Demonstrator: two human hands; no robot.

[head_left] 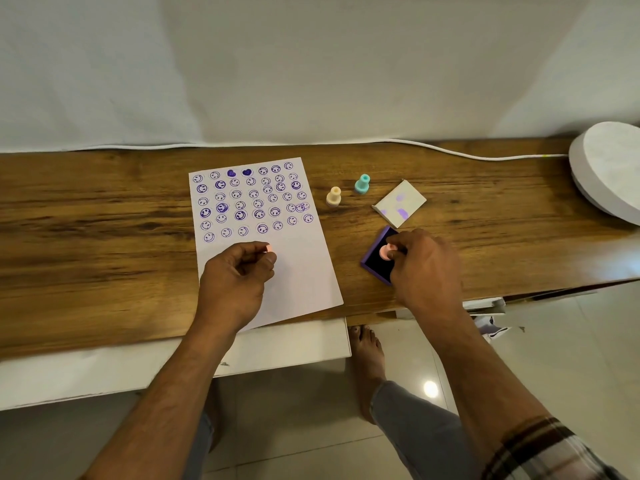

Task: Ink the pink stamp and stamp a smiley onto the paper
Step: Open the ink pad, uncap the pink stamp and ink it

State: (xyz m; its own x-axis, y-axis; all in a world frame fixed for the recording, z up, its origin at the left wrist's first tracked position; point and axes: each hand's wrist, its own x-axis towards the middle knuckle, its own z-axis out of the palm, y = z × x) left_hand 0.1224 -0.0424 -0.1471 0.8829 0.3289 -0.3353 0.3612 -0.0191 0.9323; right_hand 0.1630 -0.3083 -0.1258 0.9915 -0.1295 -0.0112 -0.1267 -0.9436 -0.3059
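My right hand [424, 268] grips the pink stamp [385, 251] and holds it down on the dark pad of the purple ink box [375, 258], at the right of the paper. A white sheet of paper [294, 271] lies on the wooden table, its upper half covered with several purple smiley prints and two hearts. My left hand [239, 275] rests on the paper's bare lower part, fingers curled around a small pink cap [269, 249].
A cream stamp [334, 196] and a teal stamp [362, 183] stand upright beyond the ink box. The ink-stained white lid [400, 203] lies beside them. A white round object [609, 168] sits at the far right with a cable [450, 152] along the table's back. The table edge is close to me.
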